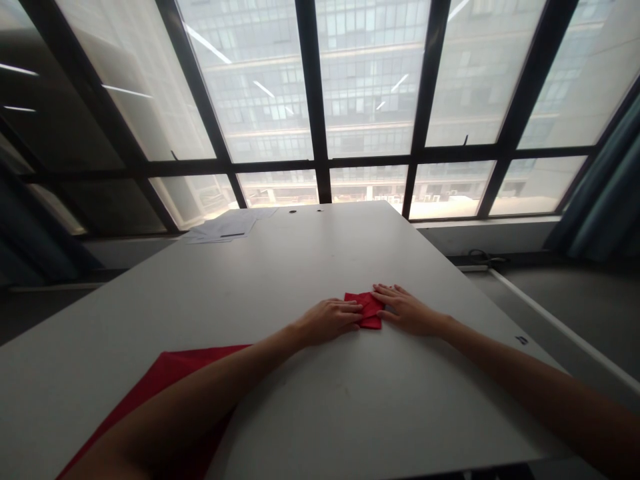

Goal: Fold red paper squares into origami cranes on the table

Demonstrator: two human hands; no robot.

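Observation:
A small folded red cloth [369,309] lies on the white table [310,267], well out from me. My left hand [331,319] rests flat on the cloth's left part, fingers stretched out. My right hand [406,310] lies flat against its right edge, fingertips on the cloth, fingers apart. Under my left forearm, at the table's near edge, a larger red cloth [165,383] is spread flat.
Several sheets of white paper [225,227] lie at the table's far left corner. Behind the table stands a large window with dark frames [313,133]. A grey ledge [500,233] and floor lie to the right of the table.

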